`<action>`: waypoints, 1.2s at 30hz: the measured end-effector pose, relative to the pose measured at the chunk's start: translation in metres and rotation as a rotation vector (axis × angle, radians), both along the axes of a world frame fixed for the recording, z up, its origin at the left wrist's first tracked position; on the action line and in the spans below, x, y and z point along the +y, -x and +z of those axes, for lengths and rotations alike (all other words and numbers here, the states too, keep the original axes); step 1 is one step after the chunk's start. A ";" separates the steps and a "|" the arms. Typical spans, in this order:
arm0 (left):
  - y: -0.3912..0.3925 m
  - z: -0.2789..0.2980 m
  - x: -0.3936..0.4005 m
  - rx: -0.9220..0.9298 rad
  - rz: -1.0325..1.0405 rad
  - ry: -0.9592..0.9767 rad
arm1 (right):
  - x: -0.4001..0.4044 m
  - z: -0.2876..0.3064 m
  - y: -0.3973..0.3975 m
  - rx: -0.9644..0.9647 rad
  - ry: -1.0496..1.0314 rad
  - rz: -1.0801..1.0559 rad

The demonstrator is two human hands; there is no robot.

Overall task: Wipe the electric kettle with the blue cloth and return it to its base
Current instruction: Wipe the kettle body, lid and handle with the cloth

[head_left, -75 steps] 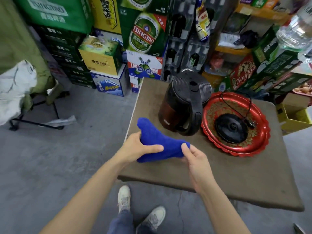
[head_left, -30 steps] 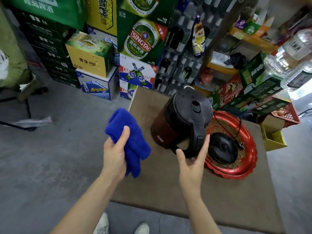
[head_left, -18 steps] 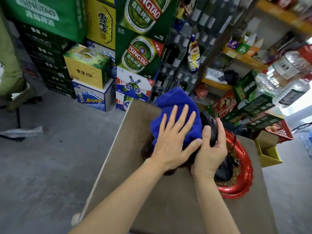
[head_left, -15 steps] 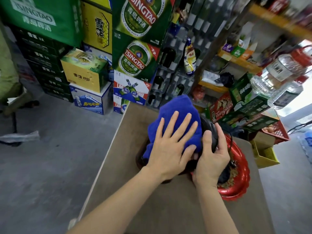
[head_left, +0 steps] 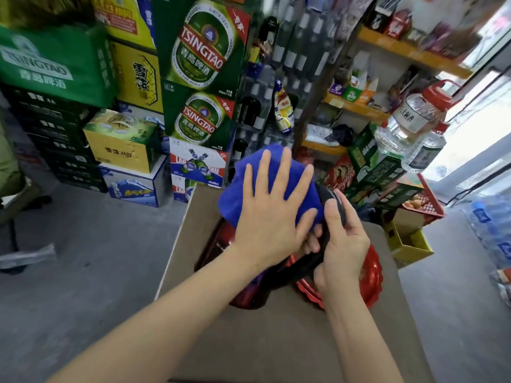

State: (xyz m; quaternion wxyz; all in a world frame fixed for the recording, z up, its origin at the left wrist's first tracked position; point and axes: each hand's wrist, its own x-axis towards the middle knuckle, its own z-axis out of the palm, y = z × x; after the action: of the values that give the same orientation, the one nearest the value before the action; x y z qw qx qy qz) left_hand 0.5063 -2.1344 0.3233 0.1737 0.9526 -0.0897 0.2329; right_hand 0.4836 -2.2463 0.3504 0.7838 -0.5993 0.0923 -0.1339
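Kettle (head_left: 221, 250) is sitting in the lower middle of the head view, on a brown table (head_left: 276, 341), mostly hidden under the hands; only its dark red side and black handle are showing. The left hand (head_left: 272, 217) is lying flat across the top with fingers spread wide, pressing the blue cloth (head_left: 235, 194) down onto the lid. Spreading the palm like this is likely giving the cloth the broadest contact for wiping. The right hand (head_left: 340, 250) is curling around the black handle (head_left: 307, 265), thumb over the top and fingers wrapping underneath, apparently bracing the kettle so it is not sliding or turning under the wiping pressure.

A red tray (head_left: 373, 280) is peeking out at the lower right, just beside the kettle and partly behind the right hand. The base itself is not showing here, so the kettle is judged to be off it, with the return not yet done.

Stacked beer cartons are filling the upper left and top centre. Two green cartons (head_left: 201, 62) are reading "TSINGTAO" with Chinese characters and "500ml x 12" beneath. A green case (head_left: 52, 62) at the far left is carrying the same name. A blue and white carton (head_left: 199, 167) is showing "LAO" and "SHAN". A red box (head_left: 341, 175) right of centre is reading "Tsingtao" in script. Clear jugs (head_left: 412, 123) with red caps are standing at the upper right, their labels too blurred to read.
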 end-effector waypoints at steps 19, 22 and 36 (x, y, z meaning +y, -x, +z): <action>-0.002 0.098 0.032 -0.339 -0.155 0.243 | 0.026 0.094 0.038 -0.228 0.088 0.091; 0.002 0.090 0.032 -0.292 -0.172 0.286 | 0.024 0.108 0.025 -0.212 0.017 0.024; -0.007 0.128 0.024 -0.110 -0.016 0.532 | 0.000 0.132 0.012 -0.203 -0.163 0.139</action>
State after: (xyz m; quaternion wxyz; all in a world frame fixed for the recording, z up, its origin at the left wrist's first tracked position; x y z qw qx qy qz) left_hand 0.5129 -2.1100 0.4509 0.4146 0.8586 -0.0422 0.2986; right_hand 0.4712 -2.2460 0.4824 0.8426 -0.5220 -0.0186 -0.1313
